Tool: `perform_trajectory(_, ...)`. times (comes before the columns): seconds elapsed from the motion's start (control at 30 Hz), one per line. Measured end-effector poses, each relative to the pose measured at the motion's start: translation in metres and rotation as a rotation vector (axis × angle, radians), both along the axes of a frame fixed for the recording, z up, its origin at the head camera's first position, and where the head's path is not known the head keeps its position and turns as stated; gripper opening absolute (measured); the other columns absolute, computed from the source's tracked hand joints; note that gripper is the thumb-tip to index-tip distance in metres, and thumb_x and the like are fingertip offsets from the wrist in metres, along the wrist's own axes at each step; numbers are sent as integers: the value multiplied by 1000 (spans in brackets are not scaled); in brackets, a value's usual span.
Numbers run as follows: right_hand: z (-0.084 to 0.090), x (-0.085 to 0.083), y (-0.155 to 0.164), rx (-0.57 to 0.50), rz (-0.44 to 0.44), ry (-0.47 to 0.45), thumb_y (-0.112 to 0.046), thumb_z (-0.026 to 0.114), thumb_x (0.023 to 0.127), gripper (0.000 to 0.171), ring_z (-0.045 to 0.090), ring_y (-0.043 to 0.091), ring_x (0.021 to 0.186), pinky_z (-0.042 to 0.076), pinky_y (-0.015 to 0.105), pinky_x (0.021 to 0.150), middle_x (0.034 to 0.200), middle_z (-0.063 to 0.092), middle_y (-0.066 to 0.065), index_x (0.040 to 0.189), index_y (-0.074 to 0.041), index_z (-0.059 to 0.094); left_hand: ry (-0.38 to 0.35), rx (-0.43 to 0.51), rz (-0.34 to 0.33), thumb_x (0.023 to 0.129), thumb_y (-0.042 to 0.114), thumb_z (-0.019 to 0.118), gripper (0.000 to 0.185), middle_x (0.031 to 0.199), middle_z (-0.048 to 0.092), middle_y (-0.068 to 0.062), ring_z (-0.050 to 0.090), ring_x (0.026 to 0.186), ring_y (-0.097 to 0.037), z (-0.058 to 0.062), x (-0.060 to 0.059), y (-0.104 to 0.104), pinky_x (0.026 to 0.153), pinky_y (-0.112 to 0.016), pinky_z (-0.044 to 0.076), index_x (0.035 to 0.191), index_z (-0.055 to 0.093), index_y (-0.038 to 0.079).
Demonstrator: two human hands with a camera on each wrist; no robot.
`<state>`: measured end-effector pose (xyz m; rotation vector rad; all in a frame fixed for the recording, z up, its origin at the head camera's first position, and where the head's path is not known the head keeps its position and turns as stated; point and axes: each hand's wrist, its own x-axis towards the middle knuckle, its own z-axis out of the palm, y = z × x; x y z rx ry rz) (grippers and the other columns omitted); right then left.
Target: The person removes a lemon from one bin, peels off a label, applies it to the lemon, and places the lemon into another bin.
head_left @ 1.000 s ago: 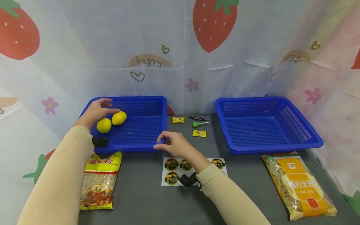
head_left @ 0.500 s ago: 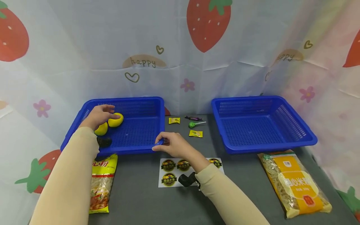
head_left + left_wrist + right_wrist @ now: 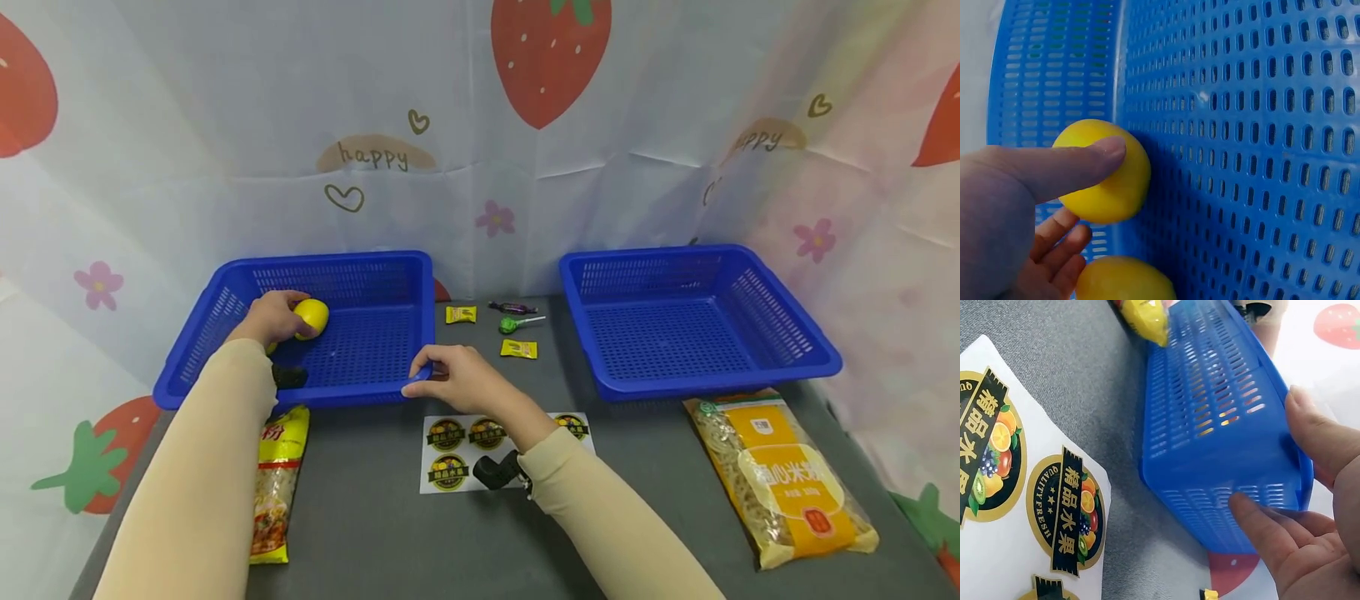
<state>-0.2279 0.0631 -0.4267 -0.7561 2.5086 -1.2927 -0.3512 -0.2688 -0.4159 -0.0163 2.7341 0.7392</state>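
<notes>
Left hand (image 3: 273,318): the thumb lies across one lemon (image 3: 313,317) with the fingers curled at its other side, gripping it; the index finger is hidden in the left wrist view. This lemon rests inside the left basket (image 3: 375,346), near its far left part, close to a second lemon (image 3: 1124,280), which the hand and wrist mostly cover in the head view. Right hand (image 3: 467,379): thumb and fingers pinch the rim of the same basket at its near right corner, the thumb on one side and the fingertips against the outer wall.

Between the left basket and the matching right basket (image 3: 675,342) lie two yellow-wrapped candies (image 3: 461,314), a purple-wrapped candy (image 3: 513,308) and a green lollipop (image 3: 508,325). A sheet of round fruit stickers (image 3: 447,454) lies below the right wrist, partly covered by it and by a black wrist device (image 3: 495,472). The left sleeve (image 3: 187,492) hides part of a yellow noodle packet (image 3: 279,483); an orange noodle packet (image 3: 795,483) lies before the right basket.

The surface is a dark grey tabletop (image 3: 375,508), enclosed by a pale curtain (image 3: 225,208) printed with strawberries, flowers, hearts and the word "happy".
</notes>
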Motion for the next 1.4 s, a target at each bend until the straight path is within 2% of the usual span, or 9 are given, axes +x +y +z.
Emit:
perform_trajectory(0.17, 1, 0, -1, -4, 3, -4, -37, 77, 90, 19, 39, 10, 64, 36, 24, 62, 69, 48, 0, 96, -24, 67, 26, -28, -11, 93, 15, 70, 68, 144, 43, -36, 45, 125, -50, 0, -2, -1, 109, -64, 38, 150, 39, -3)
perform_trajectory(0.33, 0, 1, -1, -16, 2, -10, -36, 77, 90, 18, 41, 14, 65, 37, 25, 62, 74, 53, 5, 96, -22, 67, 64, -17, -3, 96, 13, 66, 66, 143, 42, -37, 46, 123, -49, 11, -1, 3, 106, -62, 41, 150, 34, -9)
perform_trajectory(0.5, -2, 1, 0, -18, -6, -15, -36, 76, 91, 18, 42, 17, 66, 36, 25, 61, 74, 52, 7, 96, -22, 66, 80, 82, -4, 99, 12, 61, 68, 147, 38, -37, 44, 124, -48, 32, 2, 7, 108, -62, 39, 154, 27, -7)
perform_trajectory(0.67, -3, 2, -2, -24, 0, -6, -36, 76, 91, 18, 43, 18, 66, 37, 25, 61, 73, 52, 0, 96, -22, 66, 7, 230, -16, 103, 9, 55, 67, 155, 25, -38, 40, 131, -48, 52, 8, 3, 110, -60, 38, 160, 22, 2)
perform_trajectory(0.83, -3, 1, -5, -3, -38, 24, -39, 86, 80, 28, 50, 15, 68, 42, 23, 62, 77, 60, -3, 93, -23, 67, -47, 322, -34, 106, 17, 53, 67, 161, 15, -35, 36, 138, -49, 64, 15, 2, 113, -62, 36, 162, 18, 11)
perform_trajectory(0.93, -1, 2, -7, 30, -74, 36, -42, 89, 74, 32, 49, 12, 66, 42, 23, 59, 76, 62, -3, 89, -23, 68, -50, 349, -45, 106, 18, 53, 68, 161, 17, -34, 39, 137, -47, 69, 19, 4, 113, -61, 36, 163, 17, 12)
perform_trajectory(1.03, 1, 4, -9, 42, -93, 30, -42, 90, 74, 30, 49, 11, 66, 42, 23, 58, 76, 62, -3, 86, -24, 69, -43, 364, -58, 106, 18, 53, 68, 161, 18, -34, 40, 137, -48, 72, 21, 5, 114, -60, 36, 163, 16, 11)
perform_trajectory(1.23, 4, 14, -17, 33, -72, -2, -43, 88, 76, 30, 52, 13, 65, 45, 24, 56, 77, 62, -3, 87, -23, 69, -20, 378, -48, 106, 16, 53, 67, 161, 17, -35, 37, 139, -48, 75, 24, 4, 114, -60, 35, 162, 16, 9)
perform_trajectory(1.4, 2, 22, -23, 27, -87, 7, -45, 88, 75, 32, 50, 10, 63, 43, 23, 53, 77, 62, -6, 88, -24, 67, -23, 457, -37, 106, 16, 53, 70, 159, 21, -34, 46, 133, -44, 75, 30, 9, 112, -55, 41, 161, 12, 2)
